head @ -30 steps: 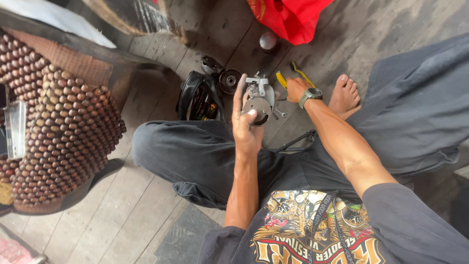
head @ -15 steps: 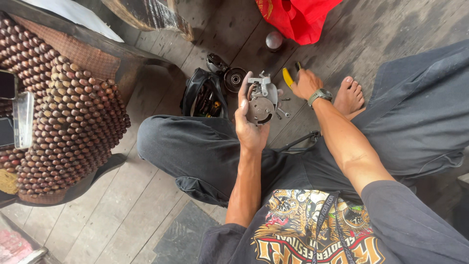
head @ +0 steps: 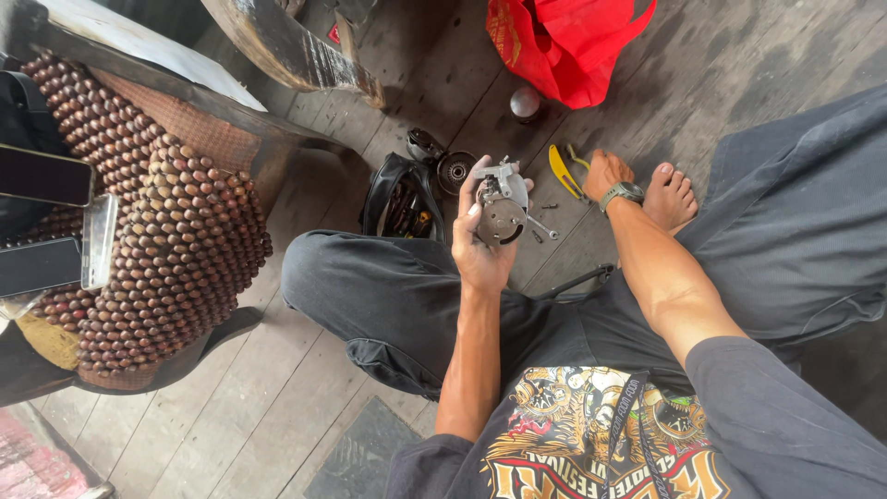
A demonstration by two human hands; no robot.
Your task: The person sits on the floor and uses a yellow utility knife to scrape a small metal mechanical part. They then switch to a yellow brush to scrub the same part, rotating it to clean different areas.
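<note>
My left hand (head: pixel 480 242) is raised over my crossed leg and grips a round grey metal machine part (head: pixel 501 203) with a bracket and a small lever sticking out. My right hand (head: pixel 604 172), with a watch on the wrist, reaches down to the wooden floor and rests on yellow-handled pliers (head: pixel 561 172). My bare foot (head: pixel 669 196) lies just right of that hand. A few small screws (head: pixel 539 222) lie on the boards below the part.
An open black tool pouch (head: pixel 399 197) and round metal parts (head: pixel 443 164) lie beyond my knee. A red bag (head: pixel 564 46) and a small round cap (head: pixel 526 103) sit farther off. A chair with a wooden-bead seat cover (head: pixel 157 231) holds two phones (head: pixel 46 212) at left.
My right hand has slid forward onto the yellow-handled pliers. My left hand keeps the metal part in about the same place, slightly turned.
</note>
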